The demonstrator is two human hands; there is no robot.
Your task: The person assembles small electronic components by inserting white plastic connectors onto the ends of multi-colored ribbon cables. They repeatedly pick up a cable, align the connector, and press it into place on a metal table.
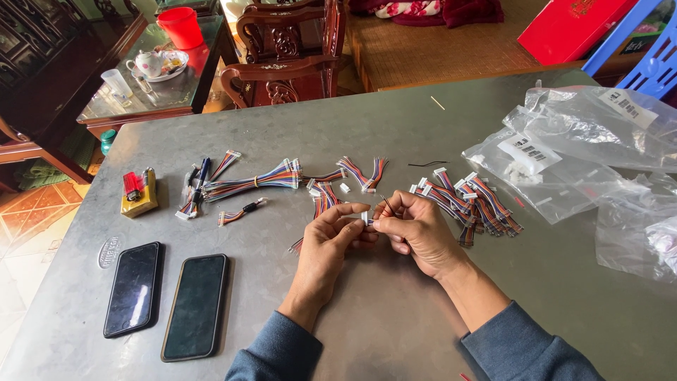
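Right now I see both hands meeting near the middle of the desk (pixel 395 310), a grey metal top. My left hand (pixel 331 243) and my right hand (pixel 416 229) are both pinched on one small white connector (pixel 365 218), thumbs and forefingers touching it from either side. Coloured wires (pixel 297 245) trail from the left hand down onto the desk. A thin black pin (pixel 387 204) pokes up from the right hand's fingers; I cannot tell exactly how it is held.

Just beyond the hands lie more short wire bundles (pixel 363 173) with white plugs, and a longer bundle (pixel 254 182) stretches toward the left edge. A heap of finished-looking leads (pixel 469 201) sits just right of the right hand. Clear plastic bags (pixel 585 148) cover the right edge and far right corner.

Toward the left edge rests a red lighter (pixel 132 185) on a yellow box (pixel 141 201). Two dark phones (pixel 166 296) lie side by side, face up, near the near left corner.

Behind the desk stand a carved wooden chair (pixel 289 53) and a glass side table (pixel 151 88) with a red cup (pixel 181 27) and a teapot (pixel 148 63).
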